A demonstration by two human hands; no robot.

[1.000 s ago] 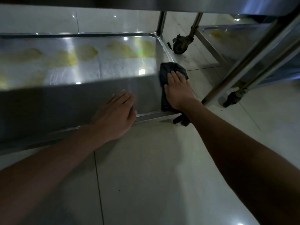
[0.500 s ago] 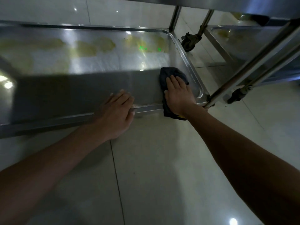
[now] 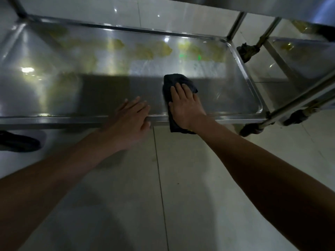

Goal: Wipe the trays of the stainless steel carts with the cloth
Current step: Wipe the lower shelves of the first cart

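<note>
Since approx 1 s ago, right hand + cloth slid leftwards from the tray's right end toward its middle; left hand stays planted on the front rim, and the view now takes in more of the tray's left side.

Far left on the floor: a dark shoe-like shape [image 3: 18, 143], too dim to identify. Above it, the shallow rectangular stainless steel tray [image 3: 54, 119] forming the cart's bottom shelf runs across the frame. Left hand [image 3: 129, 120] rests on the front rim w/ fingers loose and flat, gripping nothing, prob. steadying the cart. Just beside it, right hand [image 3: 184, 105] presses palm-down w/ fingers spread flat on the dark folded cloth [image 3: 178, 81]; cloth lies on the tray floor and drapes over the front lip.

Progress, as a guess: near strip from mid-tray to the right end looks clean. Yellowish smears [image 3: 154, 50] line the back half, w/ more toward the left, so most of this tray is left to do. Further right, past the black caster wheel [image 3: 247, 51], a second steel cart tray [image 3: 299, 57] also shows a yellow patch, so not wiped yet.
</note>
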